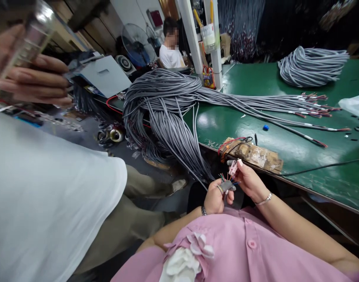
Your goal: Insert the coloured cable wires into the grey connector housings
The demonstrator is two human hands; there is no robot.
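Near the table's front edge, my left hand is closed round the end of a grey cable, from which thin coloured wires fan out. Just to its right, my right hand pinches a small pink piece close above those wires. Grey covering shows on a finger or the cable end; which one I cannot tell. Beyond my hands a wooden block wrapped in clear tape, with red and black leads, lies on the table edge.
A large bundle of grey cables hangs over the edge of the green table. A coiled cable bundle lies at the back right. A person in a white shirt stands close at left, holding up a blurred object. Another person sits behind.
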